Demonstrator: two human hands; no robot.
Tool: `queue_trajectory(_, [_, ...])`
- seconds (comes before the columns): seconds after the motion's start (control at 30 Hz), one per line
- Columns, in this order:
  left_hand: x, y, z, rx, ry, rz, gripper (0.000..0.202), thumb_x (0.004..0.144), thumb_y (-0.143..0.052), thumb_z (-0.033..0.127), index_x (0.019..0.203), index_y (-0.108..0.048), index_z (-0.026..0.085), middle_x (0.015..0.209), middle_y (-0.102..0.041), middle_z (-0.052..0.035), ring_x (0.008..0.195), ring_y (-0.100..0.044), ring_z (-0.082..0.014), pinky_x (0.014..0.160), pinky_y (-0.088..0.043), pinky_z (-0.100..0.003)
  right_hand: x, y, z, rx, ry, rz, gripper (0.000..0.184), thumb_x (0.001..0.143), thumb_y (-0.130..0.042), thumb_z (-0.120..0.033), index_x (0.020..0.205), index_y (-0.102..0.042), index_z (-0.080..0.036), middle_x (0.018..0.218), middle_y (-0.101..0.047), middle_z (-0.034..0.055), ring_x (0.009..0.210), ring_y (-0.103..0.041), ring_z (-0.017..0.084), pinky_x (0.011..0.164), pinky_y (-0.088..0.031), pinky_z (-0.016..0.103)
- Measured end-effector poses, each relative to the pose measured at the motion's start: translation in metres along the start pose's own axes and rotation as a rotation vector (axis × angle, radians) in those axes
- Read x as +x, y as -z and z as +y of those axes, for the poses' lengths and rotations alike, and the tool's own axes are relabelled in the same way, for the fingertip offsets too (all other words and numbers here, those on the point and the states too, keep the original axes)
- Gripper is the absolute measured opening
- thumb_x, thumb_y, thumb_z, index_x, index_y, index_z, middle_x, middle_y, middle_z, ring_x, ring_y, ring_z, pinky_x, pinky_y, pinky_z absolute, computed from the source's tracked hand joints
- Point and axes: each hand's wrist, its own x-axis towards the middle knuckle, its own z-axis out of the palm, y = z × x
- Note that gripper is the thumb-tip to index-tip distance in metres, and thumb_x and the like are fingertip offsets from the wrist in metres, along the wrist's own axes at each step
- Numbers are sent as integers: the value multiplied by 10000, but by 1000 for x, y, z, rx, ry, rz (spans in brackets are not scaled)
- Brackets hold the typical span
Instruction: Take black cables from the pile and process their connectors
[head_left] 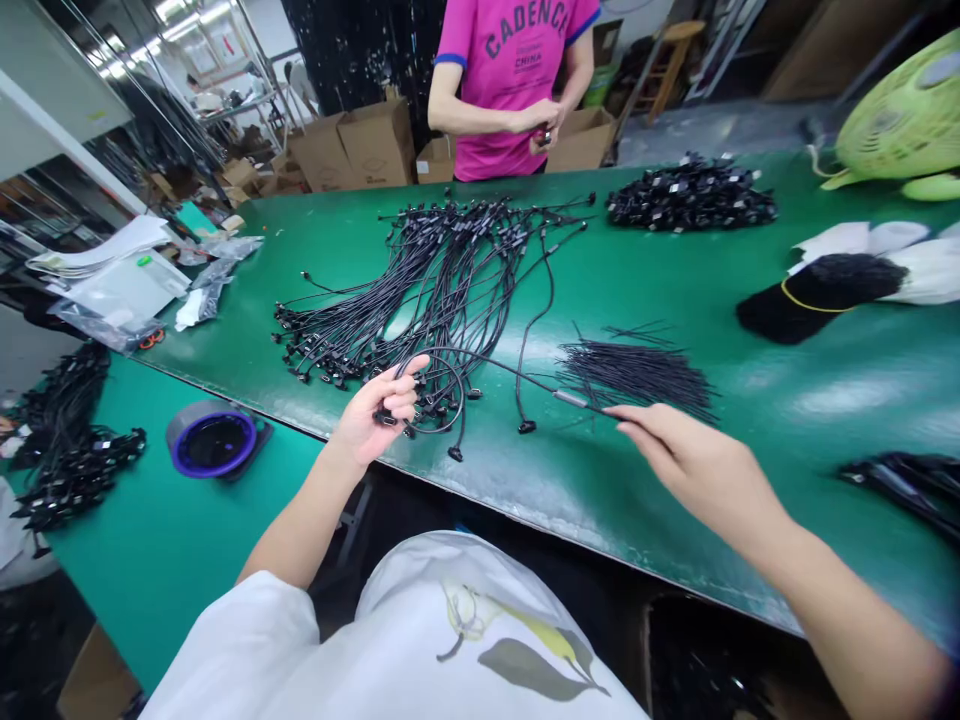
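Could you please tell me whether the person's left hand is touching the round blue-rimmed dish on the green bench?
Apart. The head view shows the left hand raised over the bench edge, with bare green bench surface plainly separating it from the round blue-rimmed dish.

The left hand (373,415) clutched black connector cables (431,395) while the right hand (697,470) pinched one stretched over the green surface (862,450), just beside a bundle of thin black wires (637,375).

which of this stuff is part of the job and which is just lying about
Part of the job:
left hand and right hand, both holding a black cable
its silver sleeve
spread bundle of black connector cables

Lying about:
heap of black connectors
loose black wires
lime-green fan
cardboard boxes
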Motion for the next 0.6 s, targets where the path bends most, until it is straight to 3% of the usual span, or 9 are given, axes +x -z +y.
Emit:
queue_trajectory(0.2, [14, 6, -20, 40, 73, -65, 222, 879, -618, 233, 1027, -683, 81, 646, -342, 49, 472, -310, -11, 402, -293, -100, 4, 16, -13, -165, 161, 101, 359, 985, -382, -380, 1135, -666, -221, 812, -664, 39, 742, -649, 182, 621, -438, 294])
queue_trajectory(0.3, [11, 7, -23, 57, 126, -118, 243, 863, -647, 277, 996, -695, 80, 625, -302, 58, 459, -279, -9, 381, -262, -92, 12, 18, -10, -239, 119, 141, 365, 988, -380, -365, 1149, -669, -210, 840, -677, 45, 769, -654, 189, 607, -431, 297])
queue_trajectory(0.47, [-5, 14, -17, 198, 351, -312, 287, 821, -700, 340, 915, -723, 70, 545, -255, 81, 420, -192, -3, 362, -229, -91, 24, 24, 8, -265, 62, 222, 364, 981, -406, -394, 1044, -705, -196, 929, -708, 51, 837, -663, 195, 643, -444, 288])
queue_trajectory(0.6, [-12, 23, -10, 149, 312, -301, 274, 821, -691, 324, 932, -727, 75, 511, -219, 94, 399, -132, -6, 334, -189, -93, 24, 26, 17, -262, 78, 219, 376, 983, -406, -411, 1004, -708, -188, 923, -714, 50, 837, -663, 194, 666, -446, 283])
